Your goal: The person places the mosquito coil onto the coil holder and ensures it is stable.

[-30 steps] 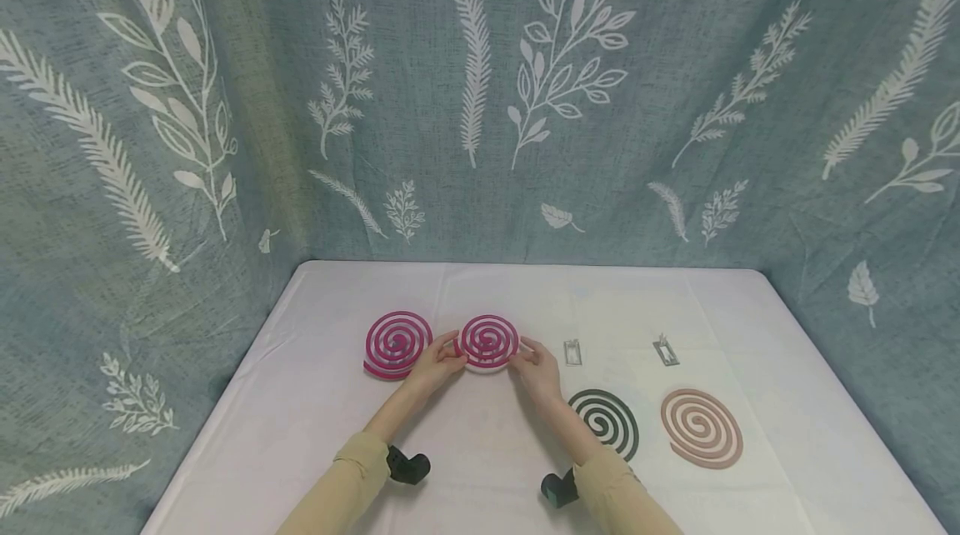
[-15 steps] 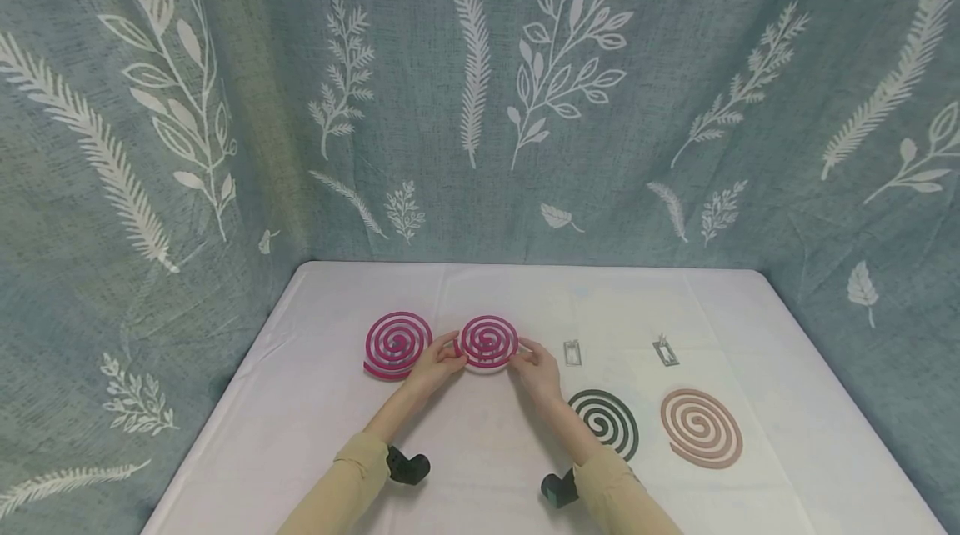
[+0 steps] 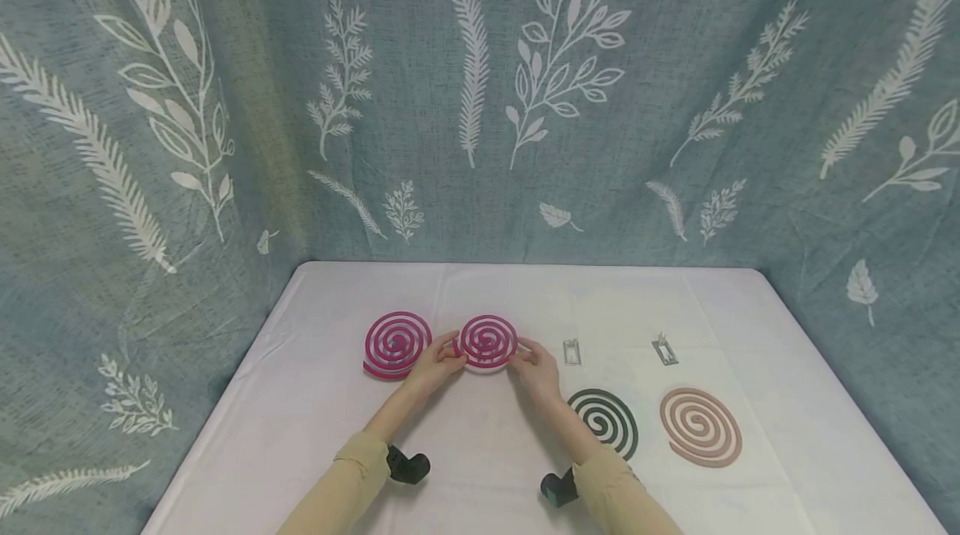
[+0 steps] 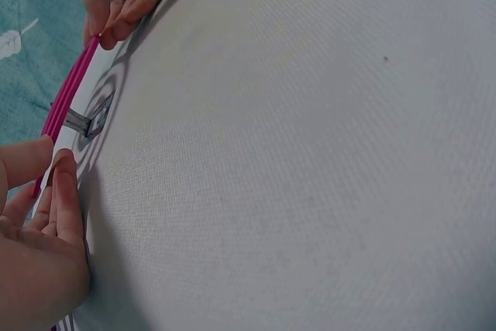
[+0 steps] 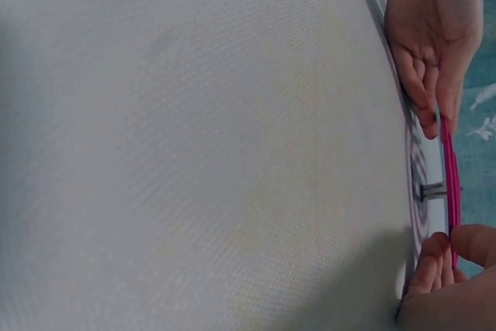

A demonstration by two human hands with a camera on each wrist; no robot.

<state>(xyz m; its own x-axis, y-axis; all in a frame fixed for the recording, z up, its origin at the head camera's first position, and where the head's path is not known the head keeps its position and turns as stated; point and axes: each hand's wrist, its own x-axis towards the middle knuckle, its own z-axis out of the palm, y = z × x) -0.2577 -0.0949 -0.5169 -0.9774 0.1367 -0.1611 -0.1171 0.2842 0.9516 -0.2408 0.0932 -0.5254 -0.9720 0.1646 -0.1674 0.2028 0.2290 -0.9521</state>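
In the head view my left hand point(image 3: 431, 368) and right hand point(image 3: 540, 370) pinch a magenta mosquito coil point(image 3: 487, 342) by its left and right edges. The coil lies level, raised over the table. Under its middle, the left wrist view shows a small metal stand point(image 4: 94, 120) whose upright piece reaches the coil point(image 4: 68, 94). The right wrist view also has the stand point(image 5: 431, 191) meeting the coil's centre. Just left of my left hand, a second magenta coil point(image 3: 398, 343) sits near its fingers and wrist.
Two metal stands point(image 3: 572, 352) point(image 3: 664, 350) lie on the white-covered table point(image 3: 480, 468) to the right. A dark green coil point(image 3: 602, 425), partly behind my right forearm, and a brown coil point(image 3: 701, 427) lie nearer. A patterned blue-green curtain point(image 3: 420, 102) encloses the table's back and sides.
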